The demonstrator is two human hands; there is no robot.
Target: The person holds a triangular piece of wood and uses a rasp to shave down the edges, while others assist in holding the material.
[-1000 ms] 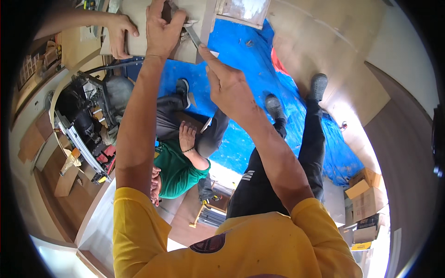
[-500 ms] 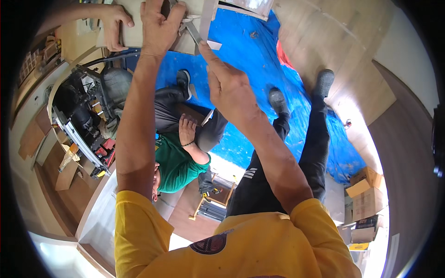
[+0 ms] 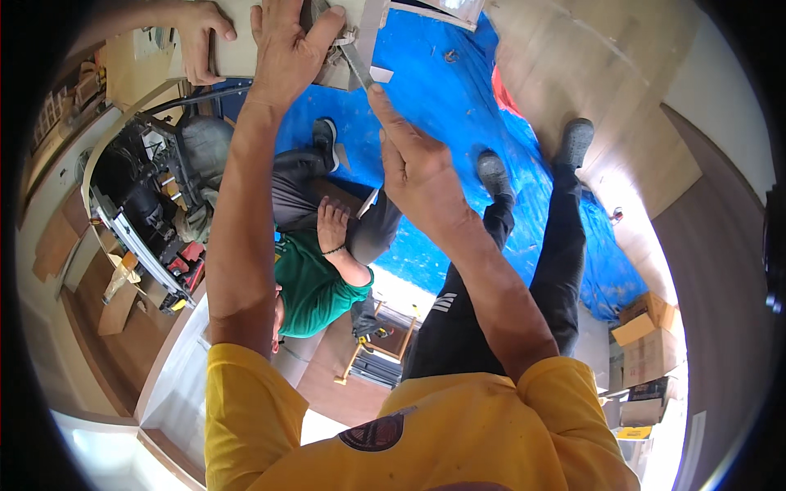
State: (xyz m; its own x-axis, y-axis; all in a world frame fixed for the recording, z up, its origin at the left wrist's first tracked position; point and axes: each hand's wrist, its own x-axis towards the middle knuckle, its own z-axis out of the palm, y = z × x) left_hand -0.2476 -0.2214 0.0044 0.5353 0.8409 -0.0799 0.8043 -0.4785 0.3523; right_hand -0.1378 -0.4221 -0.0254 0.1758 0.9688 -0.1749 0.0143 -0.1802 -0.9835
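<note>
At the top edge, a pale board [image 3: 237, 37] lies under my left hand [image 3: 286, 61]. That hand's fingers are spread against the board, with their tips cut off by the picture's edge and the thumb beside the blade. My right hand [image 3: 417, 159] grips a flat grey metal tool, seemingly a chisel [image 3: 357, 65], with the index finger stretched along it. Its handle is hidden inside my palm. Pale curled shavings [image 3: 345, 38] sit around the blade by my left thumb. Another person's hand [image 3: 201, 37] rests on the board at the left.
Below left, a person in a green shirt [image 3: 315, 286] sits close to my legs. Blue sheeting [image 3: 426, 106] covers the floor. An open tool bag [image 3: 155, 196] stands at the left, cardboard boxes [image 3: 647, 352] at the right. A small wooden frame [image 3: 401, 344] lies behind me.
My right hand and the chisel have shifted slightly right and down. My left hand has moved a little to the right, its thumb nearer the shavings. The other person's hand has barely moved.
</note>
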